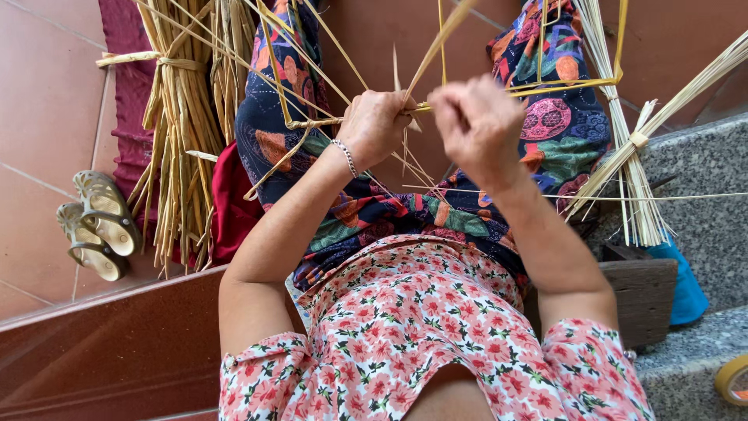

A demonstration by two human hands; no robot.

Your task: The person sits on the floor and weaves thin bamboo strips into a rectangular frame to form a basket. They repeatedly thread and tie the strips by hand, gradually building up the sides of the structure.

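Here, two hands [375, 125] [477, 121], two straw bundles [181, 140] [635, 179], two sandals [97, 226]

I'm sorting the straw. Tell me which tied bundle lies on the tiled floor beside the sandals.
The thick golden-brown straw bundle at the far left, next to the pair of sandals. The paler, thinner tied bundle rests on the grey stone step.

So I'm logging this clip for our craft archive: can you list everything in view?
straw strips: several, pale yellow, held between both hands
tied straw bundle: one, tan, on the floor at left
second straw bundle: one, pale, on the grey step at right
sandals: two, olive, on the tiled floor, far left
tape roll: one, yellow, bottom right corner
bracelet: one, silver, left wrist
left hand: closed on strips
right hand: pinching strips
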